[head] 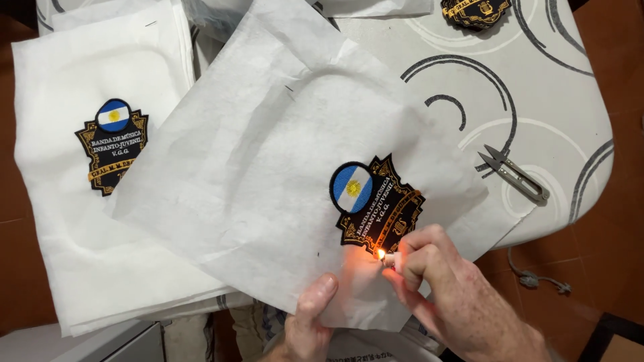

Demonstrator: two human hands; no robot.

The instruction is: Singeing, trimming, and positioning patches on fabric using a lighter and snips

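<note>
My right hand (443,281) is closed around a small lighter (391,260) whose flame touches the lower edge of a black and gold embroidered patch (376,204) with a blue, white and yellow round emblem. The patch sits on a sheet of white backing fabric (268,167). My left hand (310,322) pinches the near edge of that sheet, thumb on top, just left of the flame.
A second sheet (74,201) with a similar patch (113,144) lies at the left on a stack. Small metal thread snips (513,175) rest on the patterned ironing board cover (537,87) at the right. Another patch (475,10) lies at the top edge.
</note>
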